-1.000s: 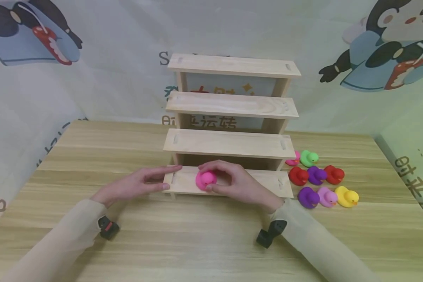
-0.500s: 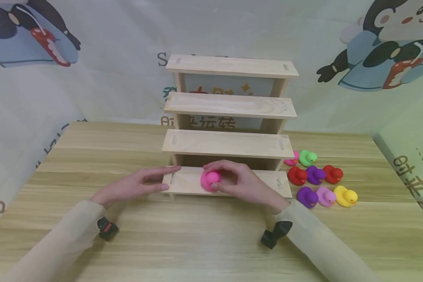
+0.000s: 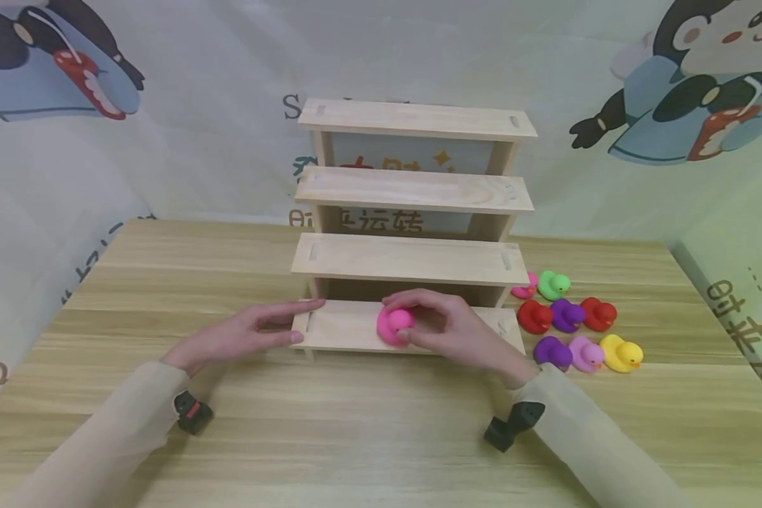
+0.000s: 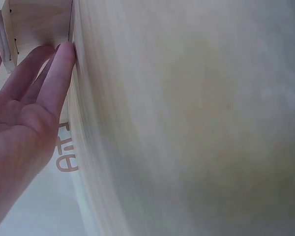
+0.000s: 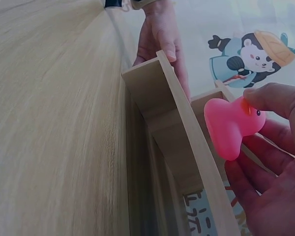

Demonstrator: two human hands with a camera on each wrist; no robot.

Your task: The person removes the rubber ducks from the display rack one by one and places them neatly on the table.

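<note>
My right hand [image 3: 460, 331] pinches a bright pink rubber duck [image 3: 394, 327] between thumb and fingers, over the lowest step of a pale wooden stepped shelf [image 3: 409, 257]. In the right wrist view the pink duck's underside faces left, and the thumb presses near its beak. My left hand [image 3: 244, 330] is at the left end of that lowest step, its fingers fairly straight and the thumb at the front corner. The left wrist view shows these fingers against the shelf's side.
Right of the shelf, several rubber ducks lie on the wooden table [image 3: 355, 430]: a green duck [image 3: 554, 285], a yellow duck [image 3: 621, 353], a light pink duck [image 3: 586, 353], plus red and purple ones. Another pink duck [image 3: 525, 285] is partly hidden by the shelf. A printed backdrop rises behind.
My right hand has slid the pink duck a little to the right along the lowest step. My left hand keeps its place at the shelf's left end.
</note>
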